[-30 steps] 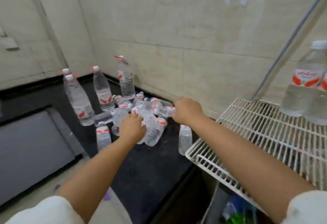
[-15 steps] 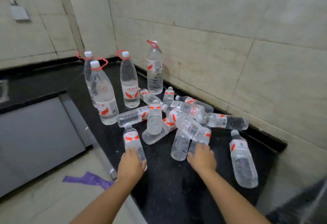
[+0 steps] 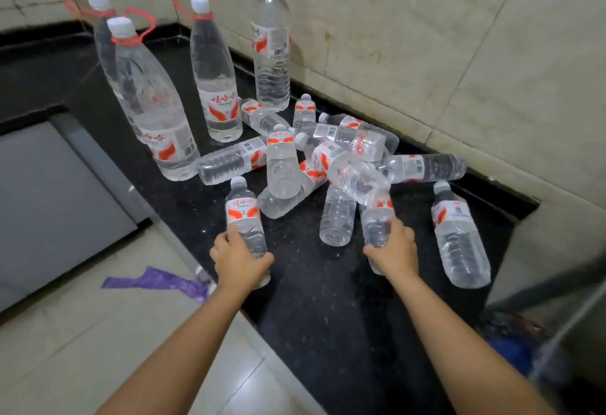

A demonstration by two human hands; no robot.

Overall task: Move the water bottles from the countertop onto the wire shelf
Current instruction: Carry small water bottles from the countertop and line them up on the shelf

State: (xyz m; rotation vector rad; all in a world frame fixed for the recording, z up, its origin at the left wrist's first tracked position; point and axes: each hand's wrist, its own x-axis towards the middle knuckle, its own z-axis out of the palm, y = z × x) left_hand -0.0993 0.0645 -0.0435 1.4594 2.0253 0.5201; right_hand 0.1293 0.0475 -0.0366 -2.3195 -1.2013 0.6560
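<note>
Both hands grip small bottles: L hand one bottle, R hand another.

Both bare forearms reach forward from the bottom of the view, side by side and well apart. The left hand sits knuckles-up, palm down, fingers and thumb curled round the lower body of a small bottle lying on the countertop. The right hand is out a touch farther, also back-up, its fingers wrapped over the base end of another small bottle at the near edge of the heap. Wrists run straight in line with the forearms. Neither hand touches the other.
</note>
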